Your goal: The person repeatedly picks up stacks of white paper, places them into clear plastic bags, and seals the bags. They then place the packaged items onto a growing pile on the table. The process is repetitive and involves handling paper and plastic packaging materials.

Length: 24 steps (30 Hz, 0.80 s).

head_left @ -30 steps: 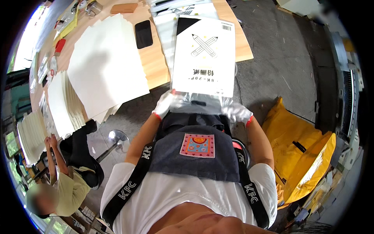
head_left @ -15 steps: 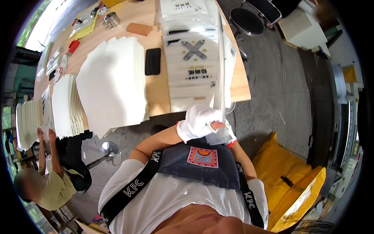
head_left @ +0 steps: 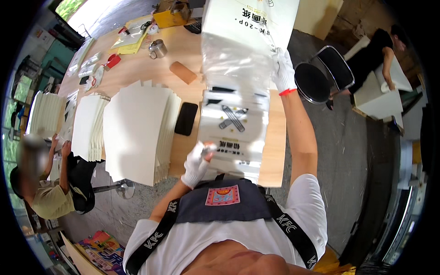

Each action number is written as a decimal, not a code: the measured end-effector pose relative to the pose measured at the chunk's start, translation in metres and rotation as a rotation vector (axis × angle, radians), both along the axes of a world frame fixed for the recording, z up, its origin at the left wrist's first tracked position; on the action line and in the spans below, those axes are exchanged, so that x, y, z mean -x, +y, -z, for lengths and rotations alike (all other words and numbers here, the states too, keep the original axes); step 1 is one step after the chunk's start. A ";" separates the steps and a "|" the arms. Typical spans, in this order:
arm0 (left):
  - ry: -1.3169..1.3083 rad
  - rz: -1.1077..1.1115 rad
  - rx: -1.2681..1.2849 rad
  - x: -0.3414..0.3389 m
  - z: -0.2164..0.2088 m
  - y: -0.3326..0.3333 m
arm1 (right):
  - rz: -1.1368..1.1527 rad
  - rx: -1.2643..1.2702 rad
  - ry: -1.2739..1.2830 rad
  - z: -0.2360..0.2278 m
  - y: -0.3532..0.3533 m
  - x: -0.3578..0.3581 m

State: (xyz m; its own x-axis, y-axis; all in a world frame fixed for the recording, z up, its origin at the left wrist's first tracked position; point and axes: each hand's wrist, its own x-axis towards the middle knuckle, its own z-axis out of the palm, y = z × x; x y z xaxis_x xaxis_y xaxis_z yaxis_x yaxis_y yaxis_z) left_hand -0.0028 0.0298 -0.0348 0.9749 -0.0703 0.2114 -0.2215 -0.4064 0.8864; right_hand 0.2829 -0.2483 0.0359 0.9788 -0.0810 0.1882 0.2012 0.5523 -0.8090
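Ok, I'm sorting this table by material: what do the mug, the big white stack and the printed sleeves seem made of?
Mug: probably steel, polished, given its silvery body and bright highlights.
White stack: seemingly paper or thin card, matte; its fanned edges show many thin, flat layers.
Printed sleeves: likely plastic film, glossy, with glare and creases; exact kind unclear.

Left hand (head_left: 196, 164): white knit glove. Right hand (head_left: 284, 72): white glove, red band at cuff. Bag stack (head_left: 233, 135): clear to milky plastic, black crossed-pencil design; small flecks beside it look yellow, though blur leaves this uncertain. Far packet (head_left: 247, 13): white, mainly black print. Paper stack (head_left: 133, 133): white face, cream edges. Phone (head_left: 186, 118): black. Flat block (head_left: 183, 72): orange-brown. Table (head_left: 275, 160): pale wood grain. Apron (head_left: 254, 201): plain dark blue-grey. Patch (head_left: 222, 195): pink border, light-blue and red centre. Straps (head_left: 154, 233): black, white lettering. Shirt (head_left: 201, 233): plain white. Mug (head_left: 158, 48): silver.
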 end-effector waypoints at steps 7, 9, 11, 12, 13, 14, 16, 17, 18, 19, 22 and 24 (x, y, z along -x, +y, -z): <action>0.557 -0.112 -0.006 0.024 0.028 0.006 | 0.159 0.813 0.329 0.163 -0.045 -0.132; 0.493 -0.129 0.096 0.031 0.059 0.006 | 0.263 1.141 0.288 0.210 -0.052 -0.139; 0.602 0.007 -0.147 0.022 0.059 -0.004 | 0.247 0.930 0.327 0.226 -0.041 -0.128; 0.657 0.092 -0.264 0.020 0.058 -0.008 | 0.272 1.016 0.370 0.235 -0.043 -0.117; 0.518 0.268 -0.311 0.012 0.064 -0.006 | 0.343 1.088 0.403 0.240 -0.064 -0.119; 0.468 0.344 -0.325 0.013 0.077 -0.006 | 0.366 1.160 0.414 0.227 -0.056 -0.119; 0.382 0.451 -0.346 0.025 0.102 -0.012 | 0.259 1.215 0.604 0.174 -0.028 -0.089; 0.309 0.490 -0.376 0.017 0.089 -0.018 | 0.324 1.134 0.548 0.186 -0.057 -0.079; 0.261 0.532 -0.425 0.012 0.092 -0.020 | 0.390 1.054 0.490 0.195 -0.088 -0.066; 0.241 0.533 -0.465 0.018 0.103 -0.020 | 0.277 0.858 0.426 0.194 -0.089 -0.042; 0.115 0.538 -0.591 0.019 0.109 -0.015 | 0.180 0.546 0.328 0.156 -0.080 0.041; 0.106 0.560 -0.608 0.017 0.103 -0.016 | 0.169 0.510 0.328 0.145 -0.090 0.103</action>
State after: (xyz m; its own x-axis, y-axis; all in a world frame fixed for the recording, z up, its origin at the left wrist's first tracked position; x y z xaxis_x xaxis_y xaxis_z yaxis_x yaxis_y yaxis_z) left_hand -0.0197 0.0135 -0.1375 0.7746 -0.6227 -0.1105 -0.4611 -0.6756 0.5753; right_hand 0.1798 -0.3387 -0.1094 0.9736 -0.2191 -0.0638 -0.0513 0.0624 -0.9967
